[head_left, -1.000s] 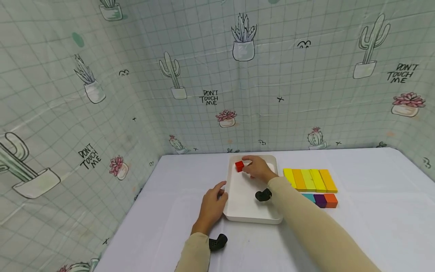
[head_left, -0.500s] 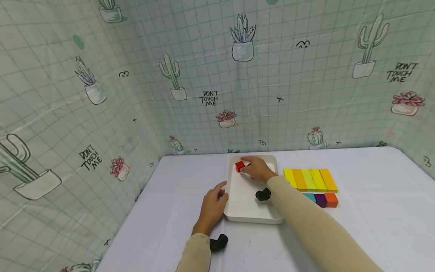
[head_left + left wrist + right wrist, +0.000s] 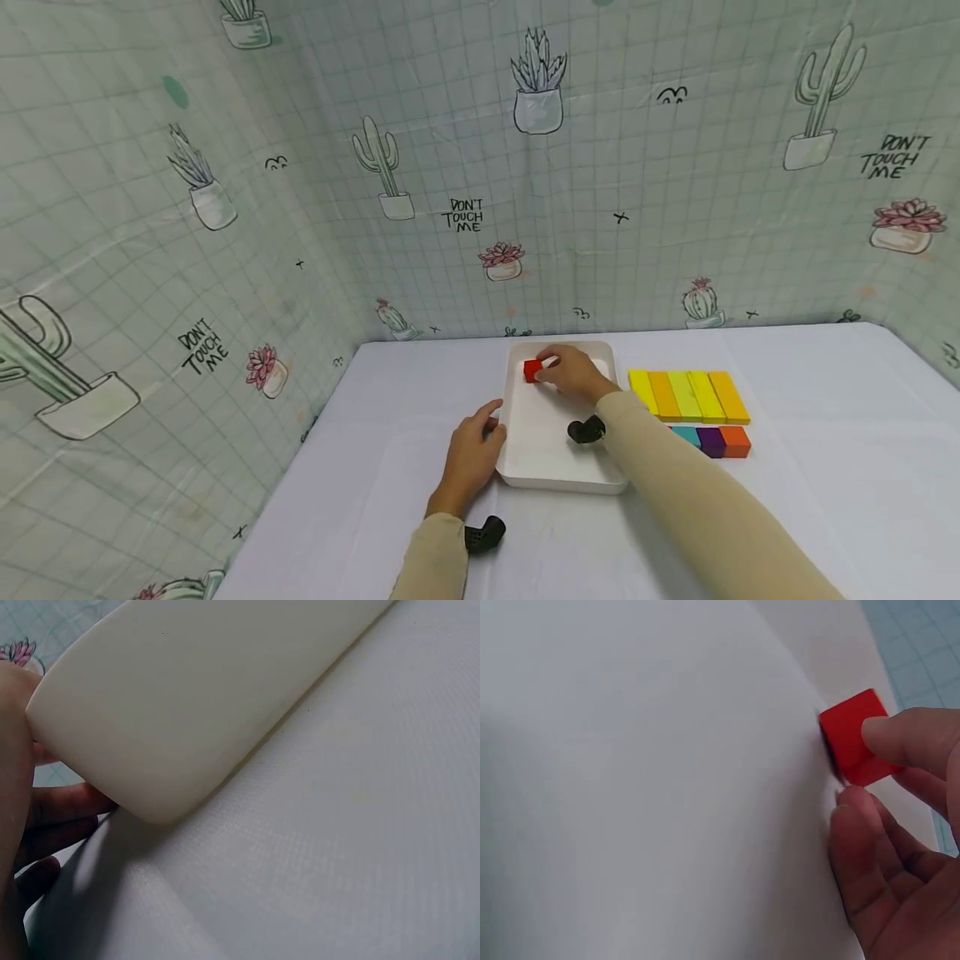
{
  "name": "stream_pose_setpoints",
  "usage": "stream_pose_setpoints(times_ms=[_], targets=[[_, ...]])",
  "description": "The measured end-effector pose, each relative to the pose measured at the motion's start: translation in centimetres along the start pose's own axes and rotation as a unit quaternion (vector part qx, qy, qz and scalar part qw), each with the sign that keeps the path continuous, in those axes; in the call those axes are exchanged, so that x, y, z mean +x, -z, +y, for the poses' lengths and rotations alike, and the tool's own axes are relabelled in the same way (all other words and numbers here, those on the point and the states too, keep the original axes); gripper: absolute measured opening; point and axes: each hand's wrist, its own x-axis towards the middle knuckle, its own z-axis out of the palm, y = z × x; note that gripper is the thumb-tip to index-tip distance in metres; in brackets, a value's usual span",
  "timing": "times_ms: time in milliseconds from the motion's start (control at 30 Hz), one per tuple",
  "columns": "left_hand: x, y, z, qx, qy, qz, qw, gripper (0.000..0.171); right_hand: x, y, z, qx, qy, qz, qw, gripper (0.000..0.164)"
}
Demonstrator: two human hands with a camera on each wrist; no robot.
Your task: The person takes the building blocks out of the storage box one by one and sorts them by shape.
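A red cube sits near the far left corner inside the white tray. My right hand reaches over the tray and pinches that cube. In the right wrist view, the thumb lies across one face of the red cube, and the other fingers curl below and behind it. My left hand rests on the table against the tray's left side. The left wrist view has its fingers alongside the outer wall of the tray, loosely bent, gripping nothing visible.
Right of the tray lies a row of yellow and orange-yellow flat blocks. In front of them stand a teal block, a purple block and an orange block, partly behind my right sleeve. A patterned cloth backdrop rises behind the table.
The red cube has turned slightly and shifted a little toward my right hand, whose fingers are now closer around it. My left hand has stayed beside the tray.
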Motion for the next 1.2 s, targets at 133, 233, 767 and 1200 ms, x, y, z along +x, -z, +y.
stream_pose_setpoints(times_ms=[133,233,767,1200], targets=[[-0.1,-0.3,0.0,0.004,0.003,-0.004,1.0,0.043,-0.3,0.6,0.5,0.052,-0.026,-0.003,0.998,0.042],[-0.1,-0.4,0.0,0.009,0.002,-0.003,1.0,0.043,-0.3,0.8,0.5,0.082,-0.043,0.0,0.996,0.043],[0.2,0.0,0.3,0.017,0.004,-0.003,0.9998,0.043,-2.7,2.8,-0.8,0.222,-0.071,0.029,0.972,0.042],[-0.2,0.1,0.3,0.006,0.002,-0.002,1.0,0.042,-7.5,5.2,-2.5,0.287,-0.013,0.005,0.958,0.044]])
